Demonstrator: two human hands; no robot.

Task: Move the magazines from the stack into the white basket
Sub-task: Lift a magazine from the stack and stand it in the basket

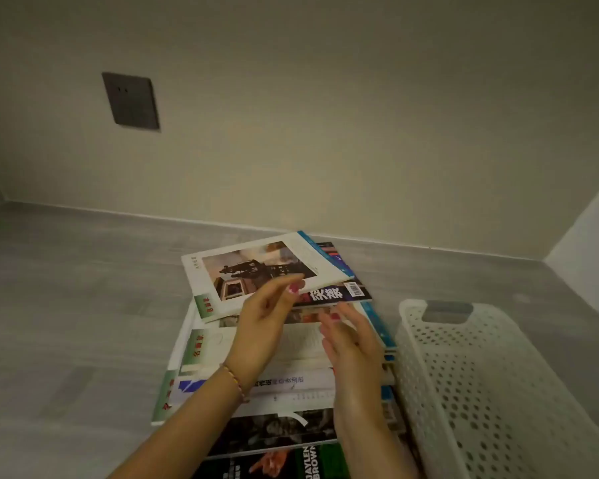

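Note:
A stack of magazines lies fanned out on the grey floor in front of me. My left hand pinches the near edge of the top white magazine, thumb on its photo cover, and holds it raised and tilted. A dark magazine with white characters and a barcode sits directly beneath it, raised too. My right hand reaches with straight fingers to the dark magazine's near edge, just below it. The white perforated basket stands on the floor right of the stack, with nothing visible inside.
A beige wall runs close behind the stack, with a dark socket plate at the upper left. A second wall meets it in a corner at the right, behind the basket. Grey floor stretches to the left.

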